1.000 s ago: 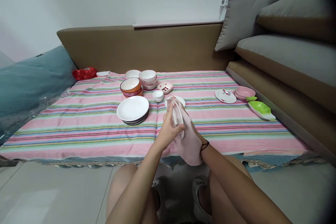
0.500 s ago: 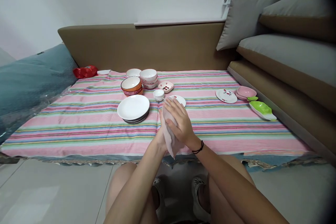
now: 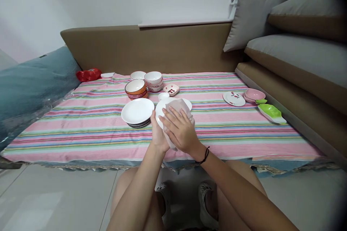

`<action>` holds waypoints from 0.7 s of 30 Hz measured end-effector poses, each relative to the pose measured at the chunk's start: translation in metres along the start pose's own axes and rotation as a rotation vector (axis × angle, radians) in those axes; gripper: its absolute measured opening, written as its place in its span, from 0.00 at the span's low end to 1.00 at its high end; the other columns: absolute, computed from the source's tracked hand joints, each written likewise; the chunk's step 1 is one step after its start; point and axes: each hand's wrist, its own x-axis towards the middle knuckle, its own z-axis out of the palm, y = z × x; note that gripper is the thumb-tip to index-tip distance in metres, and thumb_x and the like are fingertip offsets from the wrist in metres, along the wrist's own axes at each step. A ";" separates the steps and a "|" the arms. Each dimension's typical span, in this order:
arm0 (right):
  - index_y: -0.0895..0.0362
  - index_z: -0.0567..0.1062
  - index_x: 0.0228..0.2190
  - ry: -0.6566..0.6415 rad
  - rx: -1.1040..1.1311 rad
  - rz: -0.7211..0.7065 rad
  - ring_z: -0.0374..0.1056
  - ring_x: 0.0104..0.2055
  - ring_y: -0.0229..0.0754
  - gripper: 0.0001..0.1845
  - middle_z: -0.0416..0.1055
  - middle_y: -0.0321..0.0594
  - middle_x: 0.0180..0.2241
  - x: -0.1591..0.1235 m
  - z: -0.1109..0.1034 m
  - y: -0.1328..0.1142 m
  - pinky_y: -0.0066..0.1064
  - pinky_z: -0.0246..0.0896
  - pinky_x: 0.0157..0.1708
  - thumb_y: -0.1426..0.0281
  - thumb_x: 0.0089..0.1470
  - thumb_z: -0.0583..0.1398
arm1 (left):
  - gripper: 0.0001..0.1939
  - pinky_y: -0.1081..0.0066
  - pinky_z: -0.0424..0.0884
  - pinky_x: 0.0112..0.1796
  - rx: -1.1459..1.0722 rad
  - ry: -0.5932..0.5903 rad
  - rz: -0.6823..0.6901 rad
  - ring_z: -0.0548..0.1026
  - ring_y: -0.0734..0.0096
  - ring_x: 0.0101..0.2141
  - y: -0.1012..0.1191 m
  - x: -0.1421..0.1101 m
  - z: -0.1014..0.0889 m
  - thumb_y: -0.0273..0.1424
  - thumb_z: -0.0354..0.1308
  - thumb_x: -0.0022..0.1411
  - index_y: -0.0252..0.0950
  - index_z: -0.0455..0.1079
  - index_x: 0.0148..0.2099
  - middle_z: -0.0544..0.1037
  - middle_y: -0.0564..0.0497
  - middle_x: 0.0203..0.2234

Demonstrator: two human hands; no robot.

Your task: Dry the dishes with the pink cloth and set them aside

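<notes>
My left hand grips a small white plate by its near left edge, thumb along the rim, and holds it tilted above the striped cover. Spread over the plate's face is a pale pinkish-white cloth. My right hand presses that cloth onto the plate with its fingers laid across it. The plate's right part is hidden under cloth and fingers. Just left of my hands stands a stack of larger white plates. Behind them are small white dishes and another white plate, partly covered.
Stacked bowls and a pink patterned dish stand further back. On the right lie flowered plates, pink bowls and a green leaf-shaped dish. Cushions border the right side; a red package lies at far left.
The small plate has turned, so its white face now shows beside the cloth. My right hand has slid slightly left and down, and my left hand now shows at the rim.
</notes>
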 end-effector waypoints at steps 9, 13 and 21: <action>0.55 0.56 0.59 0.209 0.252 0.164 0.43 0.67 0.50 0.26 0.44 0.46 0.65 -0.001 -0.009 0.011 0.49 0.48 0.62 0.66 0.61 0.48 | 0.33 0.59 0.60 0.56 0.167 -0.045 -0.114 0.66 0.54 0.56 -0.015 -0.004 0.003 0.54 0.43 0.60 0.37 0.68 0.56 0.76 0.46 0.47; 0.56 0.67 0.49 0.298 0.302 0.216 0.59 0.58 0.48 0.17 0.64 0.49 0.52 -0.003 -0.011 0.016 0.45 0.61 0.55 0.69 0.59 0.50 | 0.34 0.60 0.63 0.54 0.098 -0.015 -0.127 0.68 0.55 0.54 -0.016 -0.003 0.000 0.55 0.43 0.59 0.35 0.68 0.55 0.76 0.45 0.46; 0.55 0.65 0.56 0.103 0.037 0.010 0.53 0.63 0.50 0.24 0.63 0.42 0.57 -0.002 -0.011 0.008 0.52 0.44 0.62 0.68 0.58 0.51 | 0.36 0.59 0.59 0.57 -0.019 -0.035 -0.006 0.67 0.57 0.56 -0.002 -0.003 0.002 0.55 0.41 0.60 0.35 0.67 0.57 0.76 0.45 0.47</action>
